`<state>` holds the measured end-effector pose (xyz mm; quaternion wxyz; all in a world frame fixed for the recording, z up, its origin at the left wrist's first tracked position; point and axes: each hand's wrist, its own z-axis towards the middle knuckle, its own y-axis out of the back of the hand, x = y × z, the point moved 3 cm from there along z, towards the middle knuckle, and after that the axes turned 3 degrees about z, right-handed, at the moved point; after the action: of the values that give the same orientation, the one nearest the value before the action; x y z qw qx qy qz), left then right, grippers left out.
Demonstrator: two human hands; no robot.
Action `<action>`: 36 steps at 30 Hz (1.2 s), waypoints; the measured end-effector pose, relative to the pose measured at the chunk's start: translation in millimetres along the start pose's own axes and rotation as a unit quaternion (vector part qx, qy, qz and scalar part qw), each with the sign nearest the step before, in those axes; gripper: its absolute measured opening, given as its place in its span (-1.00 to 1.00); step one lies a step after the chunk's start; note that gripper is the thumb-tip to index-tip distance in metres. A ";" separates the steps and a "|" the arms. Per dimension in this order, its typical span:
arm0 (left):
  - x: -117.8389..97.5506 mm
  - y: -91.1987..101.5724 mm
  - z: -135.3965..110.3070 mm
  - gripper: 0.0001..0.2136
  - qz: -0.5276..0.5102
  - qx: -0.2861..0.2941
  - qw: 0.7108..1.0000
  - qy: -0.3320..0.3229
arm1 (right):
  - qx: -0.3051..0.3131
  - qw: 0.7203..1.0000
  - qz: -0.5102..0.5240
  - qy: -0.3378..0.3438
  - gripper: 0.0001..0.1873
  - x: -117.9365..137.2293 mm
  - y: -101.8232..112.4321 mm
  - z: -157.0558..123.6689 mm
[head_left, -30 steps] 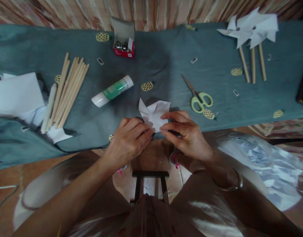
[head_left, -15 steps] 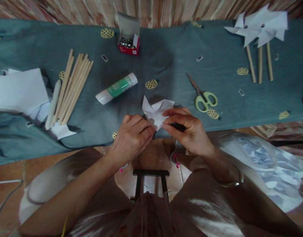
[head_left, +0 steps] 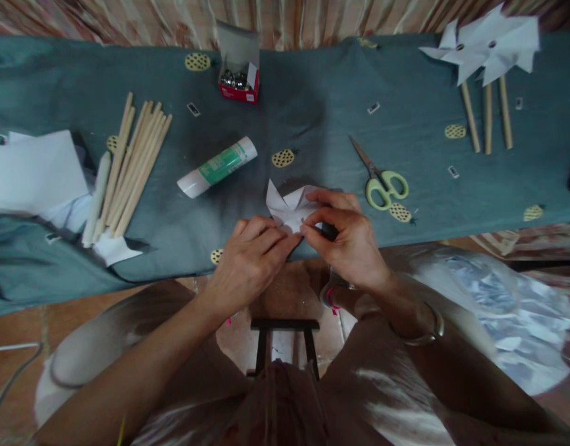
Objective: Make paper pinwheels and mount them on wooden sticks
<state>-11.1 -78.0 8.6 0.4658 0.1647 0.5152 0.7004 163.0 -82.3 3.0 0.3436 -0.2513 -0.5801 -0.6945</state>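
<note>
A small white paper pinwheel (head_left: 289, 209) with raised, folded points lies at the front edge of the cloth-covered table. My left hand (head_left: 252, 260) is closed on its near left edge, fingers bent and thumb against the paper. From the right, my right hand (head_left: 345, 235) pinches the paper near its middle with thumb and forefinger; the other fingers curl over its right side and hide part of it. Beyond the paper lies a glue stick (head_left: 220, 166), tilted on its side. Green-handled scissors (head_left: 381, 183) rest right of my right hand, blades pointing away.
Wooden sticks (head_left: 136, 167) lie at the left beside stacked white paper (head_left: 34, 173). A red box (head_left: 238, 90) of shiny metal pieces stands open at the back. Finished-looking paper pinwheels (head_left: 494, 49) on sticks lie back right. A plastic bag (head_left: 512, 322) is below the table's right side.
My right hand has moved slightly left, its thumb and forefinger now over the paper's middle near my left thumb. My left hand still holds the near edge.
</note>
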 end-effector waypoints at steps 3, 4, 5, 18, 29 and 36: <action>1.0 -0.7 -0.1 -0.84 -0.021 0.002 1.000 -0.006 | -0.010 1.000 -0.008 0.001 -0.88 0.0 -2.0 0.5; 1.2 -0.7 0.0 -0.85 -0.022 0.004 1.000 -0.007 | -0.012 1.000 -0.010 0.002 -0.88 0.0 -2.6 0.6; 1.5 -0.6 0.1 -0.85 -0.020 0.006 1.000 -0.007 | -0.013 1.000 -0.012 0.002 -0.87 0.0 -3.2 0.7; 1.1 -1.5 0.7 -0.86 -0.015 0.006 1.000 0.000 | -0.026 0.998 -0.056 0.023 -0.89 1.4 -5.7 -0.8; 2.2 -2.6 0.0 -0.84 -0.009 0.013 1.000 0.002 | -0.027 0.998 -0.060 0.023 -0.89 2.5 -5.2 -1.7; 0.7 -1.3 1.0 -0.85 -0.013 0.009 1.000 -0.001 | -0.022 0.998 -0.050 0.013 -0.88 3.5 -4.7 -1.1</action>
<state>-10.1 -76.8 7.7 0.4739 0.1628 0.5233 0.6893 157.2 -83.6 2.4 0.3105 -0.2201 -0.5719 -0.7266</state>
